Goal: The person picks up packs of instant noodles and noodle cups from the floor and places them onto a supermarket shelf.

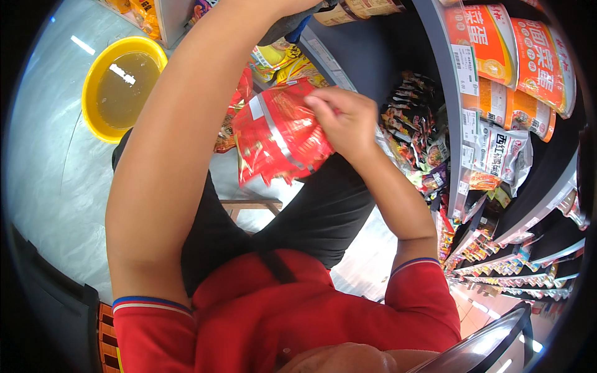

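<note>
My right hand (347,119) grips one end of a shiny red plastic food packet (280,133) with a silver band, held above my knees. The packet is slightly blurred. At the top edge my left hand (298,4) is partly cut off, its fingers out of view, with a dark grey-blue cloth (287,31) bunched under it near a low shelf. Just beyond the red packet, yellow and green packets (298,65) lie at that shelf's price-label edge (329,63). More red packaging (227,133) shows behind the held packet, partly hidden by my left forearm.
A yellow basin (87,105) of murky water stands on the grey floor (46,154) at left. Dark shelving (431,28) curves along the right, with orange instant noodle tubs (485,42) and dark noodle packets (410,121). A wooden stool (252,204) shows between my legs.
</note>
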A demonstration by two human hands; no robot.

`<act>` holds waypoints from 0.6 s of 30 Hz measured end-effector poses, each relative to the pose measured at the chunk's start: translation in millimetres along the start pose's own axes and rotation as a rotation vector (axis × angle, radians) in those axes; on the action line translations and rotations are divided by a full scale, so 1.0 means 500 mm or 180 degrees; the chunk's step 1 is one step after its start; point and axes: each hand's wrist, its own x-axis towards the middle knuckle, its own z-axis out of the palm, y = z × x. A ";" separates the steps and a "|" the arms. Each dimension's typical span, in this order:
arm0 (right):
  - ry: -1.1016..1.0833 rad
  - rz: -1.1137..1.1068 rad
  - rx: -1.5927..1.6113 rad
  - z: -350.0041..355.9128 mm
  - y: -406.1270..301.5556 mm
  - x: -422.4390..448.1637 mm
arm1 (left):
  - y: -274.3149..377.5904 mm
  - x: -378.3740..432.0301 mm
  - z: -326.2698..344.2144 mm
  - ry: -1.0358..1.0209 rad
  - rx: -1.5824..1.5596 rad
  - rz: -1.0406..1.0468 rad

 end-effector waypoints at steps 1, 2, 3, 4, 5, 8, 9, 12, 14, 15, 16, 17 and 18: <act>-0.0102 -0.0131 -0.0072 0.040 0.025 0.004 | 0.000 0.001 -0.003 -0.0030 0.0071 -0.0081; -0.0374 -0.0210 -0.0381 0.080 0.055 0.009 | 0.000 0.001 -0.005 0.0022 0.0078 -0.0064; -0.0451 -0.0514 -0.0628 0.120 0.087 0.010 | 0.000 0.001 -0.005 0.0064 0.0084 -0.0053; -0.0798 -0.0485 -0.0939 0.155 0.122 0.009 | 0.000 0.001 -0.004 0.0092 0.0084 -0.0052; -0.1123 -0.0487 -0.1237 0.190 0.158 0.006 | -0.001 0.002 -0.004 0.0065 0.0091 -0.0070; -0.1534 -0.0646 -0.1428 0.290 0.248 -0.018 | 0.000 0.004 -0.001 0.0069 0.0049 -0.0117; -0.1467 -0.0654 -0.1333 0.320 0.272 -0.024 | 0.000 0.007 -0.002 0.0037 0.0055 -0.0125; -0.1589 -0.0187 -0.1349 0.392 0.321 -0.041 | 0.001 0.015 -0.003 -0.0031 0.0012 -0.0087; -0.1069 -0.0073 -0.1225 0.441 0.321 -0.048 | 0.002 0.021 0.000 0.0000 0.0027 -0.0116; -0.0938 0.0122 -0.1237 0.461 0.313 -0.052 | 0.002 0.023 0.003 0.0009 0.0072 -0.0180; -0.0850 -0.0004 -0.1227 0.477 0.299 -0.056 | 0.002 0.024 0.007 -0.0004 0.0087 -0.0144; -0.0949 -0.0077 -0.1158 0.491 0.282 -0.055 | 0.003 0.024 0.011 -0.0021 0.0109 -0.0099; -0.1099 -0.0125 -0.1054 0.497 0.257 -0.063 | 0.003 0.023 0.015 -0.0051 0.0135 -0.0048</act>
